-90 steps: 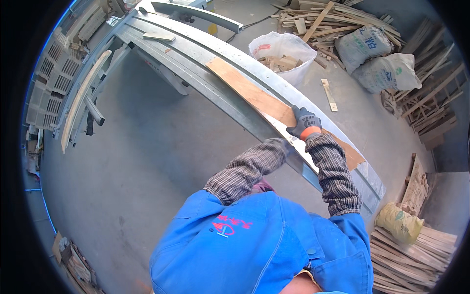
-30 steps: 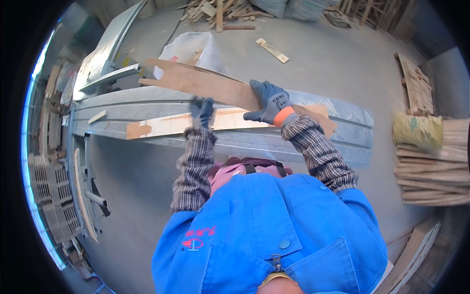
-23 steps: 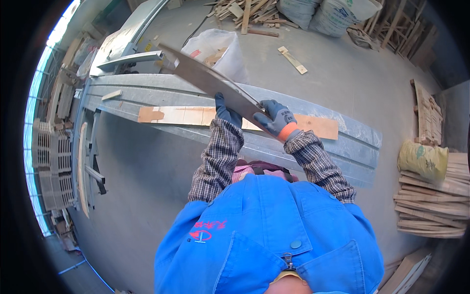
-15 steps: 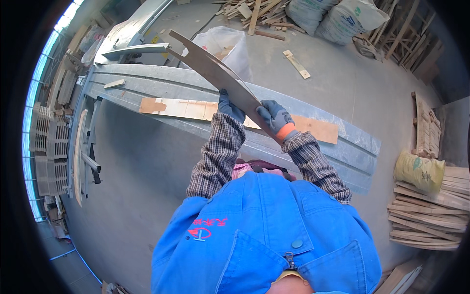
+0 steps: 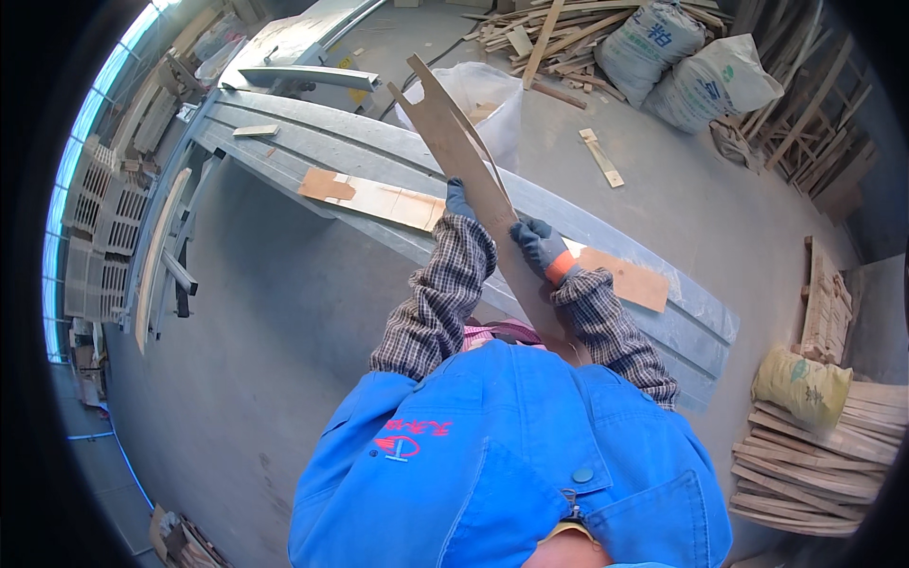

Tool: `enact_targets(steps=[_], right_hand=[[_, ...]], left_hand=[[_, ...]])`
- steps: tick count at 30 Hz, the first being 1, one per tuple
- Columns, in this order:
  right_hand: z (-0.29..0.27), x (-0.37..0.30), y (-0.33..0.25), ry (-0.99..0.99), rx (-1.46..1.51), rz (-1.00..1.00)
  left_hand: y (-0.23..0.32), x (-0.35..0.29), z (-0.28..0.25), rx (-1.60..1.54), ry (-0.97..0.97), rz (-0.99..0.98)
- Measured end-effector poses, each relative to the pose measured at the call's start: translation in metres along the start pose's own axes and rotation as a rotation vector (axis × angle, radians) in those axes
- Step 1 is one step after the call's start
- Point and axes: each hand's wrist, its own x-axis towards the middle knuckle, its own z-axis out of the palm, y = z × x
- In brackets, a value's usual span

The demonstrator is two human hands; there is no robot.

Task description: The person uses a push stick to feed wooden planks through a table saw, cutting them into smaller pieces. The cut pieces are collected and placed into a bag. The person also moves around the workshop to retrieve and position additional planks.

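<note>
A long thin brown board [image 5: 485,194] with a notched far end slants up across my front, its near end close to my jacket. My left hand [image 5: 458,199], in a dark glove, is closed round its left edge. On its right edge, my right hand [image 5: 540,244] grips with a grey glove that has an orange cuff. A second thin strip shows along the board's right side, split away from it toward the far end. Beneath them, a pale plank [image 5: 393,203] with brown ends lies on the long grey metal bench [image 5: 696,327]; the held board and my arms cover its middle.
A short wood piece [image 5: 256,131] rests on the bench's far left. Behind the bench stands a white sack [image 5: 507,114] with scraps. Full bags [image 5: 653,47] and piled wood offcuts fill the back. At right are stacked slats [image 5: 805,464] under a yellowish sack [image 5: 802,383].
The held board has turned steeper, its near end drawn in toward my body. Both hands keep their grip. The whole view has shifted, with the bench now slanting more.
</note>
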Motion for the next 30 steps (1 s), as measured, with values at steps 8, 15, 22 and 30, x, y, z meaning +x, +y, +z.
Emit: enact_targets(steps=[8, 15, 22, 30], right_hand=[[0.029, -0.01, -0.002, -0.177, 0.023, 0.014], [0.026, 0.018, 0.021, -0.188, -0.147, 0.009], [0.028, 0.022, -0.022, -0.094, -0.842, -0.066], [0.009, 0.013, -0.011, -0.088, -0.443, 0.081]], left_hand=[[-0.002, 0.004, -0.002, 0.26, 0.186, 0.089], [0.007, -0.014, 0.022, 0.308, 0.281, 0.0], [0.023, -0.004, 0.008, 0.012, 0.09, 0.072], [0.015, -0.009, 0.023, 0.143, 0.088, 0.311]])
